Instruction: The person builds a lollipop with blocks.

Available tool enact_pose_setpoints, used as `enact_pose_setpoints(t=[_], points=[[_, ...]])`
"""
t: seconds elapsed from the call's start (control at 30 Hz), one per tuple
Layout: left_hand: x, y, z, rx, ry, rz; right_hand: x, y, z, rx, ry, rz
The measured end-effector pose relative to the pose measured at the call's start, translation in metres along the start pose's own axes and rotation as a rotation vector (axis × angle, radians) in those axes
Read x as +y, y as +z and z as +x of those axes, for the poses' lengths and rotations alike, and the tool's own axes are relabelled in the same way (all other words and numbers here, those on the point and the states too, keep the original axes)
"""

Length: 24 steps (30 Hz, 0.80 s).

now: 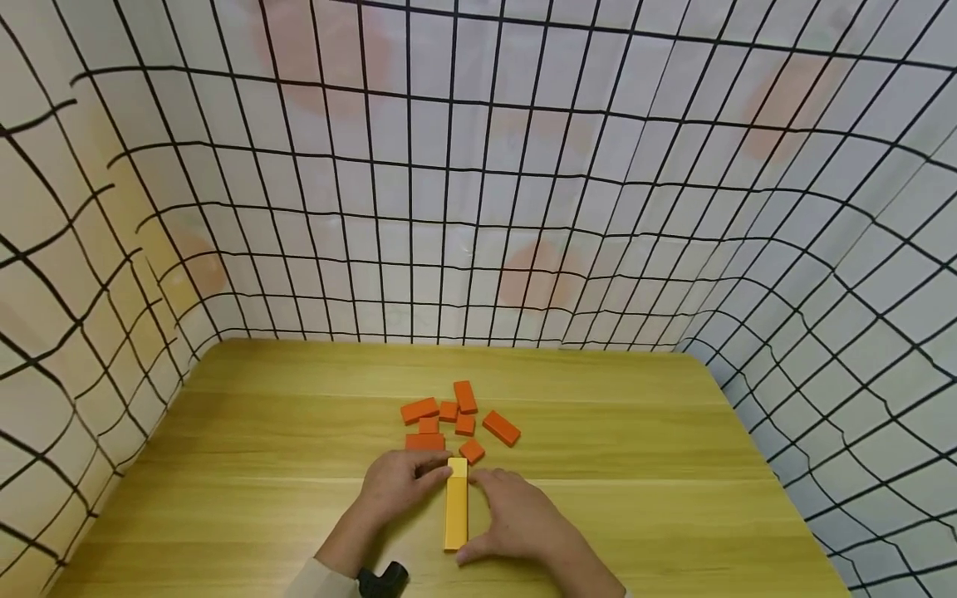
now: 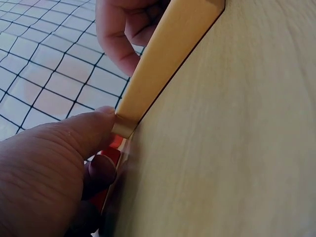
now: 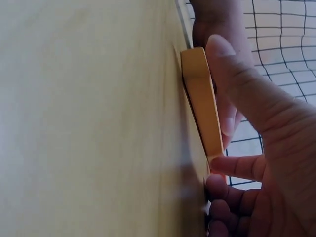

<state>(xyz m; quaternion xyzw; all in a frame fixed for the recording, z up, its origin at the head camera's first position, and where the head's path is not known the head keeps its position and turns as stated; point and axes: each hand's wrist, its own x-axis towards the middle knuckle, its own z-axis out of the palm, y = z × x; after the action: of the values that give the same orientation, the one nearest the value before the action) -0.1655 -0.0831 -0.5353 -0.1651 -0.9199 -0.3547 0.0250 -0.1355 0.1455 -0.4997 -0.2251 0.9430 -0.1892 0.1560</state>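
A long yellow block lies on the wooden table, pointing away from me, with a lighter square section at its far end. My left hand has its thumb tip against the left side of that far end, and the index finger reaches round the far corner. Along the right side, my right hand spreads wide, thumb tip at the near end and index fingertip by the far end. In the left wrist view, the lower left fingers sit close to a red block.
Several orange-red blocks, long ones and small square ones, lie scattered just beyond the yellow block. Black wire mesh with a pale sheet behind it borders the table's back and sides. A black device is at the left wrist.
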Motion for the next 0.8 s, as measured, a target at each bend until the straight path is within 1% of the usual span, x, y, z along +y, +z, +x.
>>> enact_pose_setpoints(t=[0.03,0.1,0.17,0.23,0.3,0.37,0.47,0.6,0.7,0.8], points=[[-0.001,0.000,0.000,0.000,0.004,-0.001,0.002,-0.001,0.001,-0.005,-0.005,0.028],[-0.001,0.001,0.001,-0.021,0.020,-0.019,0.006,-0.003,0.001,-0.015,-0.003,0.067],[-0.001,0.003,0.001,-0.048,0.057,-0.038,0.011,-0.005,0.000,-0.019,-0.002,0.110],[-0.003,0.002,-0.001,-0.068,0.093,-0.051,0.013,-0.004,0.002,-0.016,-0.009,0.160],[-0.007,-0.004,-0.006,-0.067,0.122,-0.027,0.012,-0.001,0.005,-0.015,-0.033,0.233],[-0.004,0.000,-0.008,-0.057,0.138,-0.021,0.018,-0.002,0.003,-0.019,-0.044,0.276],[-0.003,0.004,-0.011,-0.064,0.146,-0.009,0.026,-0.002,0.001,-0.009,-0.048,0.328],[-0.002,0.005,-0.011,-0.079,0.141,-0.018,0.034,-0.004,0.001,0.051,-0.042,0.360],[-0.002,0.003,-0.010,-0.077,0.128,-0.019,0.037,-0.007,0.004,0.090,-0.046,0.384],[-0.003,-0.002,-0.009,-0.080,0.118,-0.019,0.039,-0.008,0.010,0.104,-0.041,0.406]])
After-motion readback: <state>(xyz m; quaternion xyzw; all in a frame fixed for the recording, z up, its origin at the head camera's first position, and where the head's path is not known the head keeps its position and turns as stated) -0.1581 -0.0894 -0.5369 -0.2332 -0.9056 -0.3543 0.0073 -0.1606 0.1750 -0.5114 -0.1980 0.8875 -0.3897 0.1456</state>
